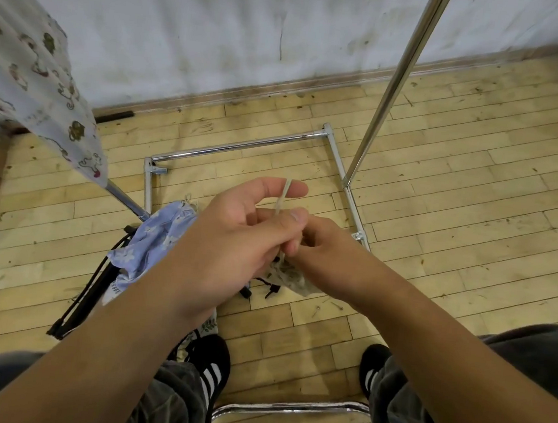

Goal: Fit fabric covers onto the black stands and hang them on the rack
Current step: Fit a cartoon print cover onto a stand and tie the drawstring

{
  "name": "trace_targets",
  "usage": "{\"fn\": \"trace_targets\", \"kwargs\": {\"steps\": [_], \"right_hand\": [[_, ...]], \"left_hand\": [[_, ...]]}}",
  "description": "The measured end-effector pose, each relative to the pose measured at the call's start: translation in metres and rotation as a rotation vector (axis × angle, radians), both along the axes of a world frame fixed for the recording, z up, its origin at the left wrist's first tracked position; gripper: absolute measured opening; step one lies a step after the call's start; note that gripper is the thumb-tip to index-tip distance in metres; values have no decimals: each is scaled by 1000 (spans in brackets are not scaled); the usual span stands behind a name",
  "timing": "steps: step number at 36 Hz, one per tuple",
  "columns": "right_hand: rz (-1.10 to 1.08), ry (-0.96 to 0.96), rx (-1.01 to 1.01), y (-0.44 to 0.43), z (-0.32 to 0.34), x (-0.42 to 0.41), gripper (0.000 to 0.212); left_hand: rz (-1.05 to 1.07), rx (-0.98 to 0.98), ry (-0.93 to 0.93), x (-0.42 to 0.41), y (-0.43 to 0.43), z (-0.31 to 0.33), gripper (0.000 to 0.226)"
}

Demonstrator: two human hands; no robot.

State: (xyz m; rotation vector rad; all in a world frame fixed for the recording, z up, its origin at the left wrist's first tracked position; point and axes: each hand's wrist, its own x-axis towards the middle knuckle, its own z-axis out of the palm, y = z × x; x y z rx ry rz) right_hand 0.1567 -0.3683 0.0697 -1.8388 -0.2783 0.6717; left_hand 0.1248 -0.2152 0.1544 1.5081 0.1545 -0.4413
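Above the floor (478,198), in the head view, the left hand (243,238) pinches a pale cord (283,198) between thumb and fingers. The right hand (325,247) curls round the gathered mouth of a beige cover (289,278) just below. To close it well, I judge, keep the cord taut, cinch the mouth snug, then knot. A blue cover (158,236) lies over a black stand (90,291) on the floor, near the rack (243,145). A printed cover (35,58) hangs at left.

The rack (243,145) is shiny smooth metal. The covers (150,242) are soft cloth. The floor (461,196) is scuffed wood.
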Motion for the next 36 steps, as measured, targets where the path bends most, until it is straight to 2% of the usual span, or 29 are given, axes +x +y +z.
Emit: {"fn": "trace_targets", "kwargs": {"steps": [5,8,11,13,17,19,21,23,26,32,35,36], "right_hand": [[0,-13,-53,-1,-1,-1,29],[23,-43,-88,0,-1,0,40],[30,-95,-159,5,-4,-4,44],[12,-114,-182,6,-5,-8,44],[-13,-53,-201,-1,-3,-9,23],[-15,-55,-241,-2,-4,-8,21],[3,-70,-284,1,-7,-8,24],[38,-51,-301,2,-9,-9,28],[137,-25,-322,3,-9,-12,35],[303,-24,-370,2,-7,-16,24],[316,13,-319,2,-9,-16,8],[324,13,-306,2,-11,-16,17]], "left_hand": [[-21,84,-34,-3,-2,1,26],[-47,129,-48,-4,-1,2,28],[-135,177,-30,-1,5,5,29],[-243,312,-50,3,12,4,31],[-355,674,-129,6,20,-8,42],[-391,840,-114,6,17,-15,30],[-361,899,-68,7,14,-21,5],[-345,950,-73,8,13,-27,27],[-287,908,-44,8,10,-29,50],[-228,587,152,6,2,-25,47],[-194,523,201,6,0,-25,50],[-192,527,205,5,-1,-26,52]]}}
